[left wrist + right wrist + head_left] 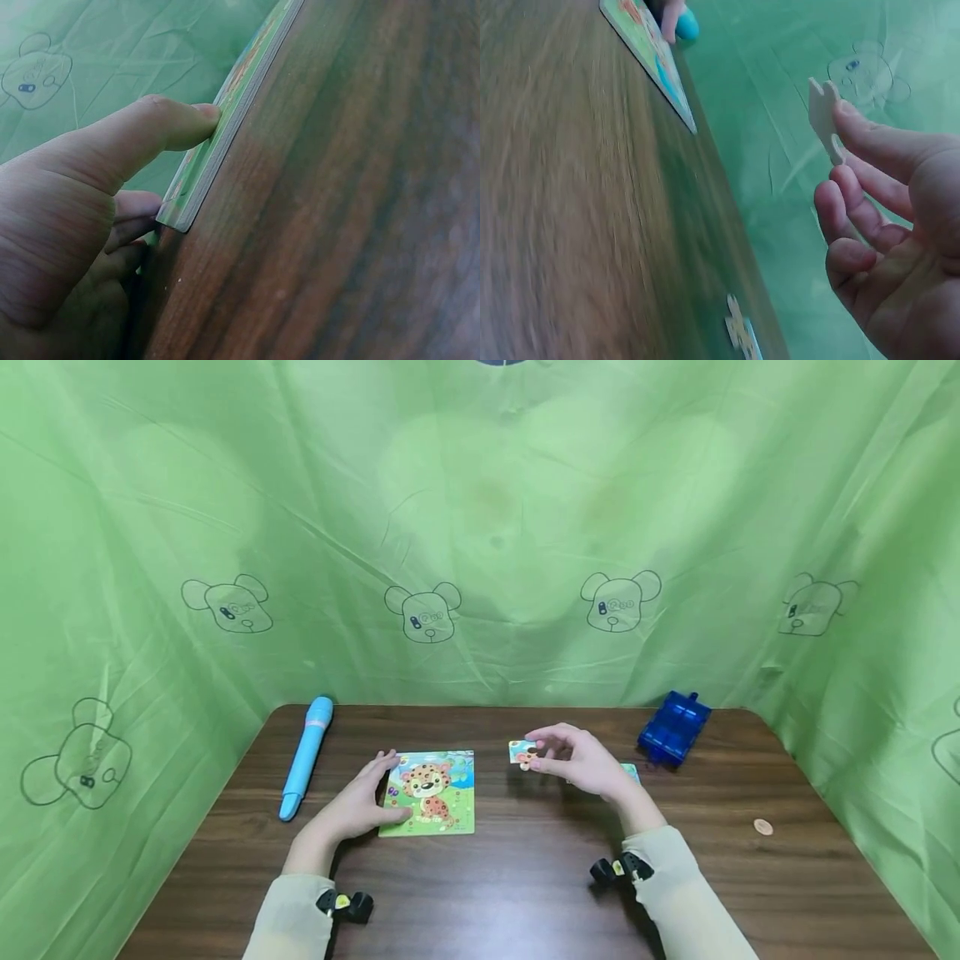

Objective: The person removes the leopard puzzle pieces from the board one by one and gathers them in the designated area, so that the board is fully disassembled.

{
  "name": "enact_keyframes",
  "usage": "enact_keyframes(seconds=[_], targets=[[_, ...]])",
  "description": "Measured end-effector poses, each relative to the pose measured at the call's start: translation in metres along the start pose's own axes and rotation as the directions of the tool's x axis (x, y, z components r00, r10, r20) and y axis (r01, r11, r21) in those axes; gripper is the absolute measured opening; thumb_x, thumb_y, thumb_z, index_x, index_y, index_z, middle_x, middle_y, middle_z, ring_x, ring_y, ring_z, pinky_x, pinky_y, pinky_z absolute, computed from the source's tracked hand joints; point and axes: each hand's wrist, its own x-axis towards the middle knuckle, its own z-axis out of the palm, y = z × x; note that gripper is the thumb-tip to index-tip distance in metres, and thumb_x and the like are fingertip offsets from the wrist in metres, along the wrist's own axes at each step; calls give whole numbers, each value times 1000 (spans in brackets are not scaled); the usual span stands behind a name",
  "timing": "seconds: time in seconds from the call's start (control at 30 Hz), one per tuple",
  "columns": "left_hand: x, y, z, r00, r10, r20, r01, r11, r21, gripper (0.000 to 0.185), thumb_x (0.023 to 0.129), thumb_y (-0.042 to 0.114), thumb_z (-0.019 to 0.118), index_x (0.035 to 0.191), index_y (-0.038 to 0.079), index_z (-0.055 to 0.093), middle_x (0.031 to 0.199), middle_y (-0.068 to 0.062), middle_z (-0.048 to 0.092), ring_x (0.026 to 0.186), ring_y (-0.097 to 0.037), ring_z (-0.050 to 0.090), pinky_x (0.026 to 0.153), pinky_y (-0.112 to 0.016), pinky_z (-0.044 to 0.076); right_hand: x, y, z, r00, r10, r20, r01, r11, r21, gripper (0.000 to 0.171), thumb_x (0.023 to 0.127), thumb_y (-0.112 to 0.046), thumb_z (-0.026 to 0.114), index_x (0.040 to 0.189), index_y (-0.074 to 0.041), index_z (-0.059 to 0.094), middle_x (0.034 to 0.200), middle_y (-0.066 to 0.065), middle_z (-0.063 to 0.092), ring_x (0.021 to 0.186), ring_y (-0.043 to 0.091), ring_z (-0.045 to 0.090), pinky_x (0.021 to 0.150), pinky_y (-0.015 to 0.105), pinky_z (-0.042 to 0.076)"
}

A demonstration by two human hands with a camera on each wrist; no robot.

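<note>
A green puzzle board (pixel 435 793) with a spotted leopard picture lies flat on the brown table (pixel 525 877). My left hand (pixel 371 793) holds its left near corner. The thumb (pixel 172 124) presses the near edge of the board (pixel 225 112) and the other fingers curl against the left side. My right hand (pixel 562 760) is raised just right of the board and pinches a small puzzle piece (pixel 522 752) between thumb and fingertips. In the right wrist view the piece (pixel 823 116) shows its pale back, above the hand (pixel 877 195). A second loose piece (pixel 630 771) lies behind the right hand.
A light blue pen-shaped stick (pixel 306 756) lies left of the board. A blue clear plastic box (pixel 673 727) stands at the back right. A small coin (pixel 762 827) rests near the right edge. Green sheeting with bear prints (pixel 423 610) walls in the table on three sides.
</note>
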Motion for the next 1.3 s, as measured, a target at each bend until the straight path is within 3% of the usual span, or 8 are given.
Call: enact_keyframes(seconds=[0.2,0.37,0.53,0.8,1.3], targets=[[1,1,1,1000,17,-2,-17,1000,4,109,90,47,90,171,4,32,181,-17,20,168,-44,9,127,-72,24,-1,11,-4,1000,2,-29,-5,994,-111,46,88,-22,95,130,-12,78,105,1,72,94,18,69,74,30,54],[0,-2,1,1000,12,-13,-12,1000,18,109,90,47,90,171,3,32,181,-18,20,167,-44,9,127,-71,24,3,14,1,999,-36,-16,33,985,-171,46,83,-17,98,125,-10,80,101,2,71,93,20,69,85,38,55],[0,-2,1,1000,10,-9,-10,1000,17,110,90,48,90,171,2,31,181,-18,20,167,-44,9,128,-71,23,4,19,5,1000,-25,-4,24,980,-197,44,83,-12,97,122,-5,79,102,4,72,91,23,71,86,46,59],[1,-2,0,1000,12,-5,-12,1000,4,108,90,46,90,171,5,32,182,-15,20,168,-42,8,128,-70,23,4,26,8,998,48,28,-41,977,-209,38,82,-14,97,114,-4,78,96,3,74,89,18,67,84,33,55],[1,-2,-1,1000,19,1,-19,1000,15,107,90,48,89,171,7,33,181,-15,21,168,-41,8,128,-70,24,7,35,10,998,57,4,-52,932,-360,45,82,-24,99,119,-6,82,92,-2,66,83,10,57,79,34,50]])
